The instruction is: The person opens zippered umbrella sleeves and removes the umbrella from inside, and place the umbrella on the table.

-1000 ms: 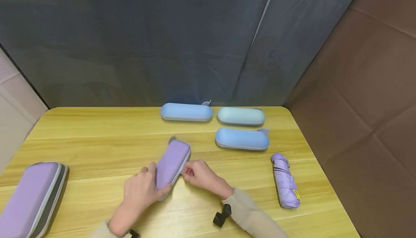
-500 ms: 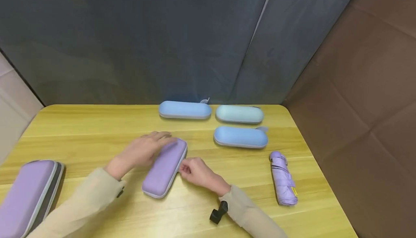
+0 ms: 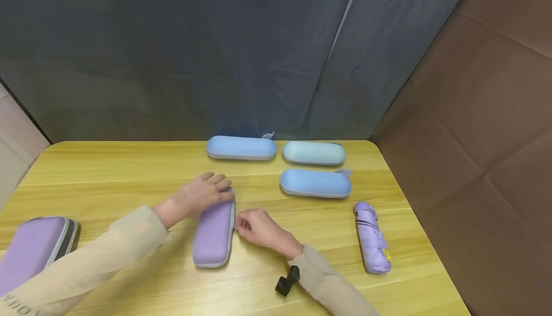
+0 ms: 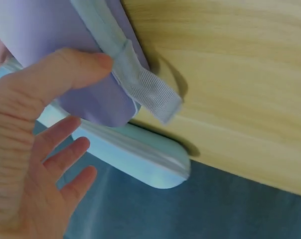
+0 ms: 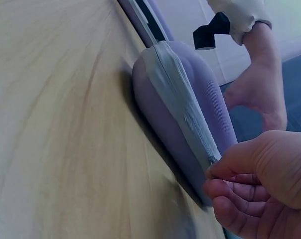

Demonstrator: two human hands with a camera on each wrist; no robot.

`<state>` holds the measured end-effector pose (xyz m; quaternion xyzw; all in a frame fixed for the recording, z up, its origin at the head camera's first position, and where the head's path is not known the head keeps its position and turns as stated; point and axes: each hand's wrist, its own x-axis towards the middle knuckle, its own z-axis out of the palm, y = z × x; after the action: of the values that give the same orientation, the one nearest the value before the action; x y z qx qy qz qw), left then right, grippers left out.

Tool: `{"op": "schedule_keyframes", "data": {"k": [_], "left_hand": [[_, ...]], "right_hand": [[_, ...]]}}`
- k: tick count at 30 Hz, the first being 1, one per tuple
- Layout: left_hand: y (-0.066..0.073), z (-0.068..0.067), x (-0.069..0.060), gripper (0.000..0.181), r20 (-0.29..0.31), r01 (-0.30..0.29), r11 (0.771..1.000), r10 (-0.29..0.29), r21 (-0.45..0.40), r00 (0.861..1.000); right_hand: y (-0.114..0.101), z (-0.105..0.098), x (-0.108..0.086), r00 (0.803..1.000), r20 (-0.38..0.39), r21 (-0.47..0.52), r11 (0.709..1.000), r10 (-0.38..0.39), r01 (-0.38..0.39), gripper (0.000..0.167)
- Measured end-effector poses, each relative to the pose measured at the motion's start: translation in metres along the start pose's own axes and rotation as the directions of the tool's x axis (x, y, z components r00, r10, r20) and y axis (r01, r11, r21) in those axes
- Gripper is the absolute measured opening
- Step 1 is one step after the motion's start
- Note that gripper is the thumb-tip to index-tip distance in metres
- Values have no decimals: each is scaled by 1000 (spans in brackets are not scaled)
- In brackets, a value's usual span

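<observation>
A small purple zip case point(image 3: 213, 239) lies on the wooden table between both hands, its pale grey zip band facing the right hand. My left hand point(image 3: 203, 194) lies over its far end. In the left wrist view, the thumb touches the case beside a grey ribbon tab point(image 4: 154, 93), while the other fingers extend loosely past the end. My right hand point(image 3: 259, 227) pinches the zipper pull point(image 5: 212, 160) at the case's right side; the fingertips mostly hide the pull. Behind that pinch, the zip band point(image 5: 173, 87) looks closed in the right wrist view.
Two blue cases point(image 3: 241, 147) point(image 3: 316, 183) and a mint case point(image 3: 314, 153) lie toward the back. A folded purple umbrella point(image 3: 373, 238) is at the right. A bigger purple case point(image 3: 32, 246) sits at the left, partly behind the left sleeve. Dark cloth point(image 3: 172, 57) rises behind the table.
My left hand has gone from the case's near left side to its far end. The case has turned more upright in the head view. My right hand keeps its pinch at the zip.
</observation>
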<state>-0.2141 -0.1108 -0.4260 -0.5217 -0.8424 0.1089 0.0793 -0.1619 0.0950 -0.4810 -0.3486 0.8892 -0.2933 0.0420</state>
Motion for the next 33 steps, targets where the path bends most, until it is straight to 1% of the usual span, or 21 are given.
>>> {"op": "schedule_keyframes", "data": {"k": [3,6,12,15,17,19,22,23,25,29,33], "left_hand": [[-2,0,-7,69,29,44,998,-42,-52,999],[-4,0,-13,70,46,77,992,-73,-104,996],[-5,-1,-20,71,48,95,981,-88,-170,995],[-6,-1,-24,71,54,108,974,-99,-202,994],[-8,-1,-26,70,60,120,967,-109,-225,992],[-9,0,-28,70,60,131,960,-119,-249,991],[-10,2,-30,69,67,151,947,-137,-283,988],[-10,2,-31,69,69,158,942,-144,-295,987],[-10,4,-34,67,65,170,934,-158,-315,985],[-6,3,-41,64,57,222,907,-216,-357,975],[1,1,-47,61,71,290,881,-284,-374,956]], "right_hand": [[0,0,-2,1000,13,6,1000,-2,2,5],[0,-2,-4,1000,23,8,1000,-5,5,5],[-1,-5,-8,1000,26,22,1000,-17,16,5],[1,-7,-11,999,18,28,999,-34,34,5],[3,-8,-14,998,2,18,998,-61,61,6],[4,-9,-17,999,2,15,998,-53,53,6],[6,-12,-20,1000,13,11,1000,-12,12,6],[7,-14,-21,1000,23,21,1000,12,-13,5],[8,-15,-23,999,25,20,999,31,-32,5],[12,-18,-28,1000,1,26,999,31,-31,6],[14,-20,-32,999,-27,26,999,42,-41,7]]}}
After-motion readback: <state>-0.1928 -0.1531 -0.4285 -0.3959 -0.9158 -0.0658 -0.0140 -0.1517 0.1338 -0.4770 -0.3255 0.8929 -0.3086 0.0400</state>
